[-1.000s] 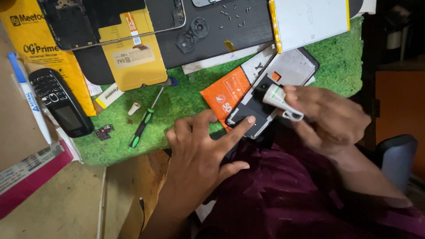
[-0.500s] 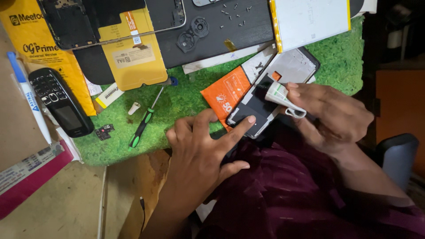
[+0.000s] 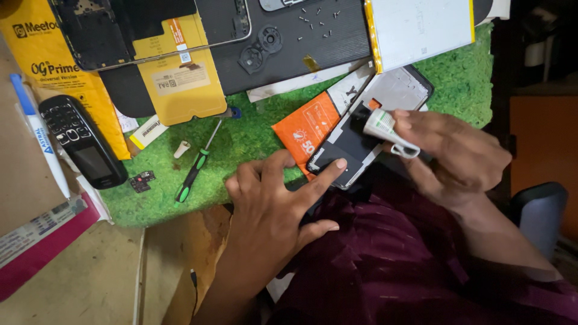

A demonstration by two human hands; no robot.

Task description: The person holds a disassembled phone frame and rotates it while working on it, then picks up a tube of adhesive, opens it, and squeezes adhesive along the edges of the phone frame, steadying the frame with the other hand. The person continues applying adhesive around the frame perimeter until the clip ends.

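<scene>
Bright green artificial-grass mat (image 3: 253,135): uniform green, tufted texture. Flat rectangular orange packet (image 3: 304,129): saturated orange, white print. Open smartphone body (image 3: 367,129): black lower part, pale grey-silver upper plate, small orange patch near the top. Small squeezable tube (image 3: 385,129) in the right hand (image 3: 457,159): white with a green band. Slim screwdriver (image 3: 195,168): black handle with green grips, silver shaft. Keypad phone (image 3: 81,141): black, white key markings. Large flat pouch (image 3: 48,72): yellow, black lettering. Rectangular flat battery pack (image 3: 421,27): silver-white face, yellow edges. Marker pen (image 3: 36,129): white barrel, blue cap. Person's shirt (image 3: 391,265): dark maroon, faint fine stripes. Bare table (image 3: 90,283): light tan wood.
</scene>
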